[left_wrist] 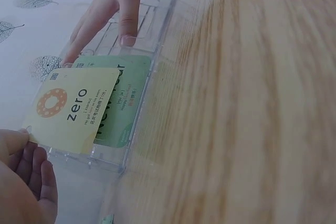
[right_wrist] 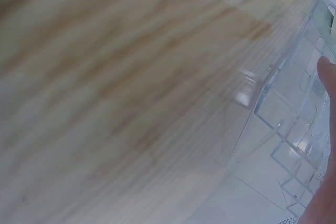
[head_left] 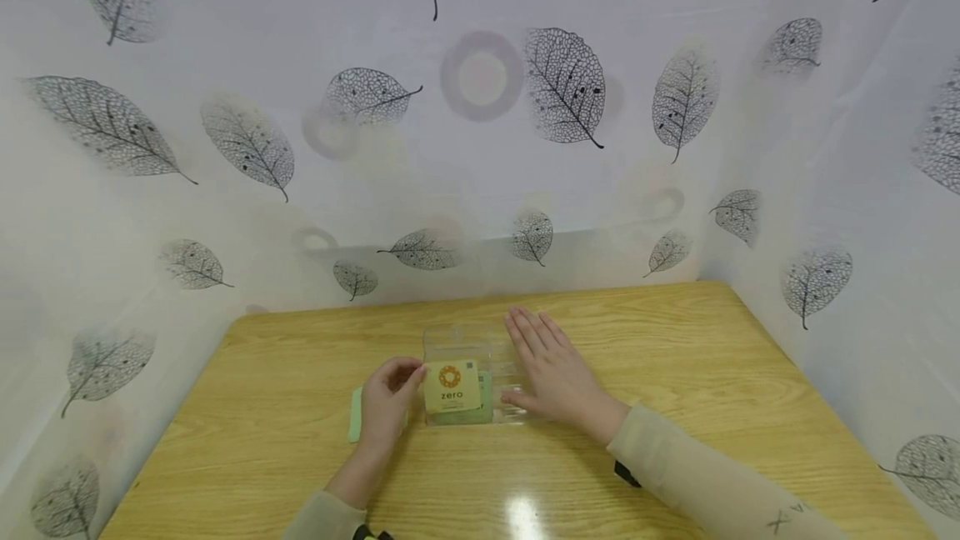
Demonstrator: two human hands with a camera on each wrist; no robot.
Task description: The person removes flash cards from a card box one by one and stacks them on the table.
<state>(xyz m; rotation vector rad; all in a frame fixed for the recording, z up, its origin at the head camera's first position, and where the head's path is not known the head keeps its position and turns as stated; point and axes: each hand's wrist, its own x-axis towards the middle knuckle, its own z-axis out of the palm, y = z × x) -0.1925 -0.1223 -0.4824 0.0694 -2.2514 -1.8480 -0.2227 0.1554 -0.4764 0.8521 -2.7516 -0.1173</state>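
Observation:
A yellow flash card (left_wrist: 73, 108) printed "zero" with an orange ring is pinched at its left corner by my left hand (head_left: 387, 398). It lies tilted over a green flash card (left_wrist: 126, 108), which sits in a clear plastic case (head_left: 457, 338) and is partly covered. My right hand (head_left: 555, 373) lies flat with fingers straight on the right part of the case, thumb near its front edge. In the right wrist view the thumb (right_wrist: 325, 72) shows against the case's ribbed clear plastic.
Another light green card (head_left: 355, 417) lies on the wooden table (head_left: 285, 457), partly hidden behind my left hand. A pale curtain with leaf prints (head_left: 480, 190) surrounds the table's back and sides.

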